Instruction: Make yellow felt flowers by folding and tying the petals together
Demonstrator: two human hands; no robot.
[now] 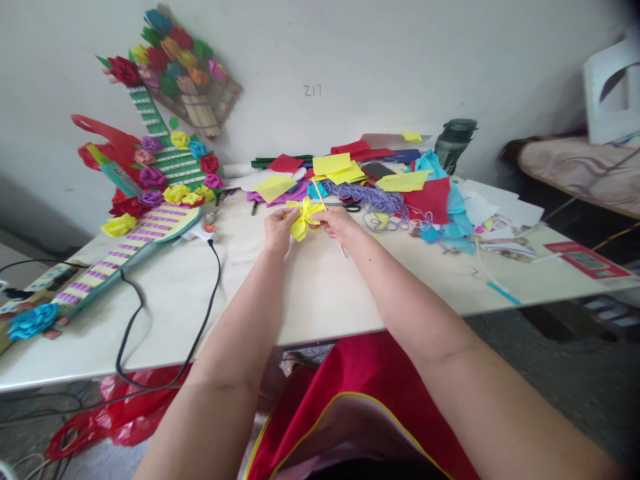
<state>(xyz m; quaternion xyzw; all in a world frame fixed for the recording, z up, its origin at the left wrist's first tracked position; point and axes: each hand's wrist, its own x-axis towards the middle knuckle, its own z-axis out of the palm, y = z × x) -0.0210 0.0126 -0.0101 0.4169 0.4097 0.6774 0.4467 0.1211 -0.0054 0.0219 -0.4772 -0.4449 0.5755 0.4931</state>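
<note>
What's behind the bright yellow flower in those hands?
Behind the bright yellow, papery flower lie thin purple sheets and a small turquoise piece; whatever the flower covers can't be seen.

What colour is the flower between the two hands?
The flower is bright yellow; the head view shows it.

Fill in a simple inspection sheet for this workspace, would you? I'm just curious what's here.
Surface: pale tabletop, with materials gathered mostly along its back.
Things in hand: yellow flower-shaped piece and thin stick.
Clutter: yellow sheets, tangled purple yarn, and a dark green bottle behind them.
Hands: left hand pinches the yellow piece; right hand grips the stick beside it.
Cables: black cable loops over the near edge from a white tool.
Surroundings: flower decoration against the wall; red plastic bag below the tabletop.
</note>
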